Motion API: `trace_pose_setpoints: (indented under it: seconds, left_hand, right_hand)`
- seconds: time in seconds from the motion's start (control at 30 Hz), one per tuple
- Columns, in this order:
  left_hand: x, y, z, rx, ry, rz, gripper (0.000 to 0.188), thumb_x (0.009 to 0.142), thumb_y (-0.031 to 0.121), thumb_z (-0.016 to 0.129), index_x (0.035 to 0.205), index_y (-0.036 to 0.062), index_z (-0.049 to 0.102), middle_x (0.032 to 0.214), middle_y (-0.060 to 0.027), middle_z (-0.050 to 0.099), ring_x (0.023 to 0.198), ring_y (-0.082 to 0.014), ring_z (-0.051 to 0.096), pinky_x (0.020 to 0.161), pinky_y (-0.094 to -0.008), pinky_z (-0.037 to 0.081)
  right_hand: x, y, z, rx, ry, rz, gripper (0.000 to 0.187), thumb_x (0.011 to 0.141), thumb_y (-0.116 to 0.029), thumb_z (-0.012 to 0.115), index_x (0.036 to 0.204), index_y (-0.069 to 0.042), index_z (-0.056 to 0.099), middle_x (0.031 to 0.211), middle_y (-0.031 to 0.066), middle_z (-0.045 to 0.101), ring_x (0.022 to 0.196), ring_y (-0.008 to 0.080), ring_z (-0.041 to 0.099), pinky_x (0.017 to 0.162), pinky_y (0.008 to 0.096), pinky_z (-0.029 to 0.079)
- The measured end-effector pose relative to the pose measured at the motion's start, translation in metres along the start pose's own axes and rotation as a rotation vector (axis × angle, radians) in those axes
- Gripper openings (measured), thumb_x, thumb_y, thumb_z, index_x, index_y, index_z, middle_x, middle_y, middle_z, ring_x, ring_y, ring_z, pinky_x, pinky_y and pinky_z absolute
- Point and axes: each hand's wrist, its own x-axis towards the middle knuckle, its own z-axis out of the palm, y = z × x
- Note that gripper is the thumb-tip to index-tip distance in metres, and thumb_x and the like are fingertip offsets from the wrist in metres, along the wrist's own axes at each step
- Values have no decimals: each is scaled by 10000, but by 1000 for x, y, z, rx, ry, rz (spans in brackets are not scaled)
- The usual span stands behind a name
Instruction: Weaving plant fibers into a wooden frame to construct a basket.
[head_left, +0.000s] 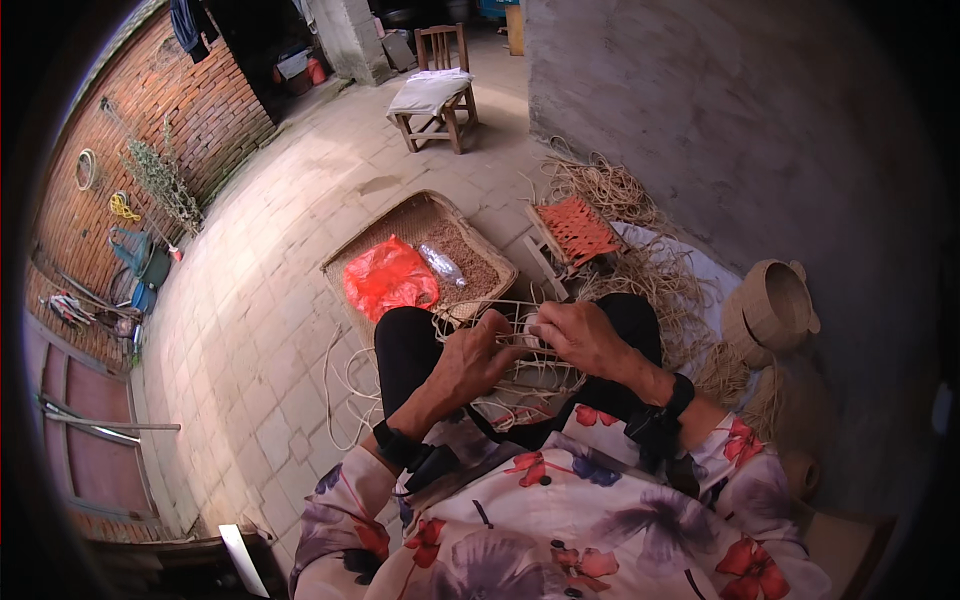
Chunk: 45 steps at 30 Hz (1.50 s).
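Note:
Above my lap, my left hand (476, 356) and my right hand (580, 336) are close together, their fingers closed on thin pale straw cord. Loops of the cord (346, 408) hang down past my left knee and lie across my lap. A small whitish piece shows between the hands, too small to make out. Just beyond my knees is a shallow woven tray (345, 252) of brown loose material (478, 262), holding a red plastic bag (388, 280) and a clear plastic bottle (443, 265).
A small stool with a red woven seat (576, 230) stands ahead to the right, beside heaps of straw cord (605, 190) on a white sheet (706, 268). Woven baskets (775, 305) sit by the grey wall at right. A wooden chair (436, 95) with a cushion stands farther off.

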Motion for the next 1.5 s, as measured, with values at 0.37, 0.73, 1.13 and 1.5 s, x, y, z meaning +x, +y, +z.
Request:
trace_pose_setpoints:
  seconds: [0.37, 0.73, 1.13, 1.5]
  left_hand:
    - [-10, -27, -18, 211, -298, 233, 108, 815, 117, 563, 793, 13, 577, 694, -168, 594, 678, -375, 604, 603, -441, 475]
    - [-1, -30, -8, 449, -368, 160, 89, 750, 165, 645, 786, 86, 667, 727, -96, 637, 672, -317, 626, 566, -402, 474]
    - [-9, -28, -2, 200, -247, 99, 107, 763, 133, 676, 818, 64, 615, 660, -114, 588, 616, -325, 607, 579, -396, 481]
    - [-15, -31, -8, 310, -396, 181, 82, 783, 131, 625, 829, 72, 658, 711, -132, 626, 679, -324, 631, 586, -415, 495]
  right_hand:
    - [13, 11, -5, 215, -214, 235, 276, 910, -260, 586, 836, 4, 614, 631, 69, 558, 624, 105, 505, 577, 317, 425]
    - [7, 15, 1, 358, -244, 302, 259, 922, -229, 581, 807, 0, 618, 681, -28, 556, 666, 43, 476, 595, 251, 414]
    - [1, 5, 1, 439, -237, 297, 267, 923, -228, 591, 753, -22, 575, 652, -58, 490, 641, 32, 422, 570, 241, 387]
    - [0, 6, 3, 420, -235, 280, 263, 919, -217, 590, 735, -30, 562, 645, -48, 489, 630, 37, 425, 553, 245, 383]
